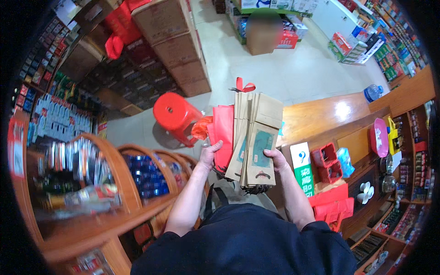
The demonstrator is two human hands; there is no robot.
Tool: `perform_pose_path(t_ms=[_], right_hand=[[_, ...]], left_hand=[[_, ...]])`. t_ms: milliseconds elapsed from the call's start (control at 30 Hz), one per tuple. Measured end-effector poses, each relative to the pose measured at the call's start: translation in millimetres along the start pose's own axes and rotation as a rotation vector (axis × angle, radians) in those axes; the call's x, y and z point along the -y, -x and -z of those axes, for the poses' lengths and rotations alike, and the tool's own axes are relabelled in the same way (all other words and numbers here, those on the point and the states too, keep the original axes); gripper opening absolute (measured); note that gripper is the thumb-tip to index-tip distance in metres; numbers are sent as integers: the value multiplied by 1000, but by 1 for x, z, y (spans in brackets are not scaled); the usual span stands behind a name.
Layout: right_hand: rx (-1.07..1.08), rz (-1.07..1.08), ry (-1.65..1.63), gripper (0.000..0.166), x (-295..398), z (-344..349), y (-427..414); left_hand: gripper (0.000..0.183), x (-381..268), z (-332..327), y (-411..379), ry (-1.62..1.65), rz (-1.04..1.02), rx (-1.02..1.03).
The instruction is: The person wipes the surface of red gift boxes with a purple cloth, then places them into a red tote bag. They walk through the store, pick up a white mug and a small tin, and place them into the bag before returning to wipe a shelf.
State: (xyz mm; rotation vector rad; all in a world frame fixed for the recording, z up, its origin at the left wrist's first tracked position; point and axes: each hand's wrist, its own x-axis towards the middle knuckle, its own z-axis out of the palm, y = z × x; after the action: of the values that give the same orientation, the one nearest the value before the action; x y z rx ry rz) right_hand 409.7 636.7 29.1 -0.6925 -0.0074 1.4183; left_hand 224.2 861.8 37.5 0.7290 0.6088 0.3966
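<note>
Between my two hands is a thick bundle of folded brown paper bags (264, 113) with green printed panels and dark cord handles at the lower end. Folded red bags (223, 134) lie along the bundle's left side, and a red ribbon handle (244, 85) sticks out at the top. My left hand (209, 156) grips the red bags from the left, thumb on top. On the right edge, my right hand (276, 160) clamps the brown bags with its thumb on the front one. The fingers of both hands are largely hidden underneath. An orange-red plastic bag (201, 128) shows beside the red bags.
A red plastic stool (172, 110) stands ahead on the left, before stacked cardboard boxes (175, 44). Wooden shelving (127, 206) curves close on my left. The wooden counter (316, 117) at right bears red containers (325, 161), white cups (366, 190) and more red bags (333, 208).
</note>
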Motion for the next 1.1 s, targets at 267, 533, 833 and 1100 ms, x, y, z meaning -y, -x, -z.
perform_pose_path(t_ms=[267, 533, 833, 1100], right_hand=[[-231, 274, -108, 54, 121, 9, -59], [-696, 448, 621, 31, 275, 39, -196], [-367, 357, 594, 47, 458, 19, -353], [-868, 545, 742, 47, 625, 92, -407]], left_hand=[[42, -104, -28, -176, -272, -151, -78], [29, -135, -55, -386, -740, -165, -130], [43, -132, -204, -623, -529, 150, 98], [45, -125, -375, -794, -521, 341, 389]])
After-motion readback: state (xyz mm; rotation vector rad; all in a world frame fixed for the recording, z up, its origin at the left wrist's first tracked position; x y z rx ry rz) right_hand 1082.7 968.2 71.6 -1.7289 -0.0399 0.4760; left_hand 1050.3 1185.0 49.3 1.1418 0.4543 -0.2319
